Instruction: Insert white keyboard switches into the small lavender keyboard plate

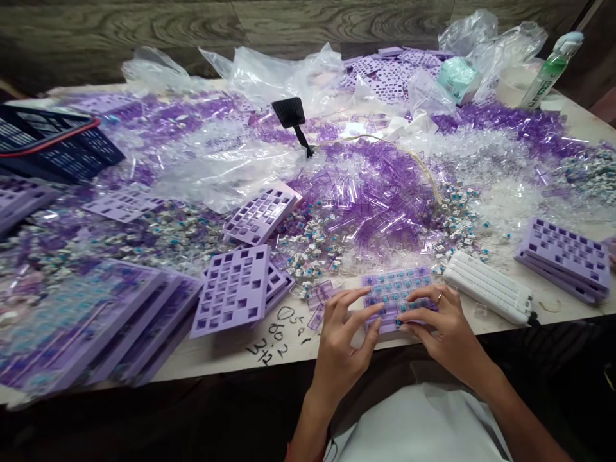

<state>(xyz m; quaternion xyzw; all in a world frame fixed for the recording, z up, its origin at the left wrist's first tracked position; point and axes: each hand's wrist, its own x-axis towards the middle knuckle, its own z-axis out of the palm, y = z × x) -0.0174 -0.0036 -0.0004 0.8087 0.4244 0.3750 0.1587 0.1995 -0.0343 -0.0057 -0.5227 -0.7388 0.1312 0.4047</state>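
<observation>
Fingers apart on the left hand (339, 337), nearly together on the right hand (447, 330), over a pale-purple plastic keyboard-like plate (395, 282)

The left grip is loosely spread, its fingertips at the plate's left side. On the right, thumb and forefinger nearly meet around a tiny dark-and-blue piece at the front edge; I can't tell whether it's clamped or merely touched. The plate lies flat near the front of the pale bench (192, 362), between both hands.

Blue-centred pieces sit across most of what shows of it, so I'd judge it well filled, though the front part looks less so. Beside it, to the right, lies a white ribbed plastic block (488, 285); to the left, a leaning pile of purple plates with open square holes (231, 289). Behind spreads a heap of clear violet plastic pieces (385, 192).

Fingers cover the plate's front corners, so any gaps there are hidden. The purple stack at the far left (96, 321) is blurred, and the dark-blue plastic basket (52, 144) is cut off by the edge.
</observation>
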